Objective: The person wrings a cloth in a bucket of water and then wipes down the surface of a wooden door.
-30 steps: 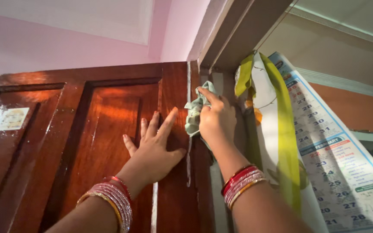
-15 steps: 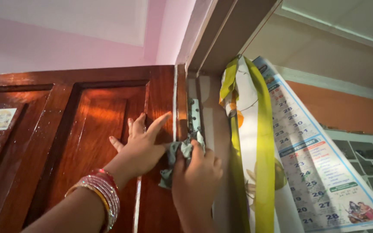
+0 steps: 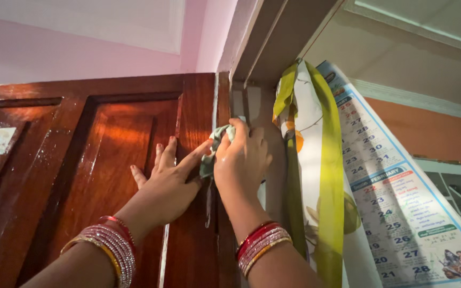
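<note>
Cloth [image 3: 215, 145], pale green, bunched against the hinge edge of the wooden door [image 3: 108, 160], gripped in closed fingers of right hand [image 3: 241, 160]. Left hand [image 3: 164, 184] at 9 o'clock of it, flat, fingers spread on door panel, holding nothing. Wall calendar [image 3: 396, 202] at 3 o'clock.
</note>
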